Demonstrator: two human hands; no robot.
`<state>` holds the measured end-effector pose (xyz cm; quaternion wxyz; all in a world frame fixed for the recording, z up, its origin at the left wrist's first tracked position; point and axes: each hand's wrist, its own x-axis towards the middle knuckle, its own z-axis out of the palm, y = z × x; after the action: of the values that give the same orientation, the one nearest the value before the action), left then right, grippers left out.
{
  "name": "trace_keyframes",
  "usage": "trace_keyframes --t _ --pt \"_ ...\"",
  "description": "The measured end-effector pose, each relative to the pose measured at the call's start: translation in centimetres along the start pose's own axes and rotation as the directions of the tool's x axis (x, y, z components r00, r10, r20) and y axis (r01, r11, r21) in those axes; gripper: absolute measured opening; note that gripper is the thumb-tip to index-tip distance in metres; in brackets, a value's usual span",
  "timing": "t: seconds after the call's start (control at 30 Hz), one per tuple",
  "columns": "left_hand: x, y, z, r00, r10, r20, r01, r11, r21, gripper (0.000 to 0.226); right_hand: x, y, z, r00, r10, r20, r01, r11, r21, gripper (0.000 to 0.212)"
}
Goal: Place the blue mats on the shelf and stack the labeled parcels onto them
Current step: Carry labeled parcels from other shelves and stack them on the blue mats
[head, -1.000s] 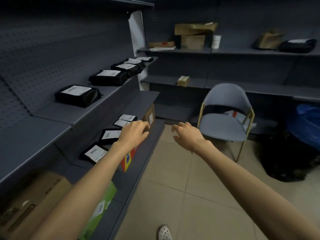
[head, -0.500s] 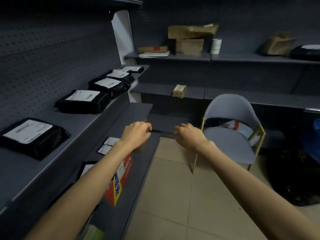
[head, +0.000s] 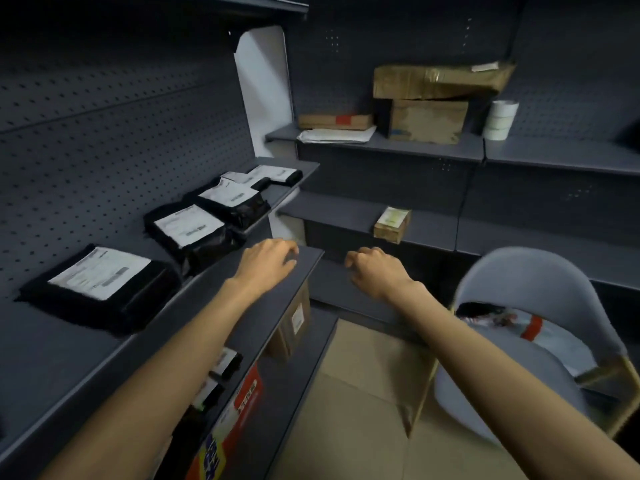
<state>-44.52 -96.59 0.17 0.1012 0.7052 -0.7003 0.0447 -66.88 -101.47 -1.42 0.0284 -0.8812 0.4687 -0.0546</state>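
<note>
Several black parcels with white labels lie in a row on the left shelf (head: 69, 344): a near parcel (head: 100, 287), a middle parcel (head: 194, 230), a farther one (head: 232, 200) and a flat one (head: 273, 174) at the end. My left hand (head: 268, 261) hovers over the corner of the lower shelf board, fingers loosely curled, holding nothing. My right hand (head: 375, 268) is held out beside it over the aisle, fingers curled down, also holding nothing. No blue mat is visible.
A grey chair (head: 526, 306) with a white-and-red package on its seat stands at the right. Cardboard boxes (head: 429, 102), a flat envelope (head: 336, 135) and tape rolls (head: 498, 119) sit on the back shelf; a small box (head: 391, 223) sits below. Boxes and labeled packets (head: 225, 365) fill the lower left shelves.
The view has risen and moved closer to the shelves; the parcels on the left shelf look nearer. Both hands have lifted and stay empty, side by side.
</note>
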Motion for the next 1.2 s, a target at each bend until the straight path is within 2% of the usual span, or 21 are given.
trace_keyframes --t 0.17,0.37,0.5,0.77,0.9,1.0,1.1,1.2 --pt "11.1 0.4 0.8 0.996 -0.087 -0.018 0.086 0.995 -0.046 0.027 10.5 6.8 -2.0 0.997 -0.046 -0.057 0.046 0.999 -0.002 0.029" --pt "19.0 -1.0 4.1 0.993 -0.117 -0.026 0.116 0.992 -0.051 0.029 20.0 9.6 0.2 0.994 -0.107 0.035 0.107 0.994 0.011 0.031" --pt "24.7 -4.3 4.5 0.985 -0.162 -0.056 0.158 0.985 -0.067 0.029 27.1 9.5 1.0 0.988 -0.149 0.051 0.147 0.988 0.044 0.038" --pt "32.6 -13.3 4.4 0.947 -0.305 -0.098 0.305 0.952 -0.016 0.028 40.0 6.2 0.9 0.965 -0.250 -0.083 0.260 0.954 0.147 0.046" --pt "34.1 -14.9 5.5 0.933 -0.351 -0.084 0.352 0.936 -0.002 0.031 43.8 5.1 2.5 0.945 -0.319 -0.076 0.327 0.934 0.142 0.054" --pt "34.6 -16.7 5.9 0.889 -0.451 -0.084 0.451 0.892 -0.015 0.035 47.4 4.2 3.1 0.918 -0.393 -0.052 0.397 0.910 0.119 0.060" --pt "35.0 -17.9 6.1 0.834 -0.549 -0.066 0.551 0.835 0.018 0.038 50.6 3.2 3.6 0.890 -0.455 0.031 0.447 0.884 0.141 0.066" --pt "36.0 -17.7 6.4 0.760 -0.649 -0.039 0.650 0.758 0.057 0.043 53.1 3.0 4.3 0.844 -0.531 0.080 0.516 0.843 0.149 0.065"
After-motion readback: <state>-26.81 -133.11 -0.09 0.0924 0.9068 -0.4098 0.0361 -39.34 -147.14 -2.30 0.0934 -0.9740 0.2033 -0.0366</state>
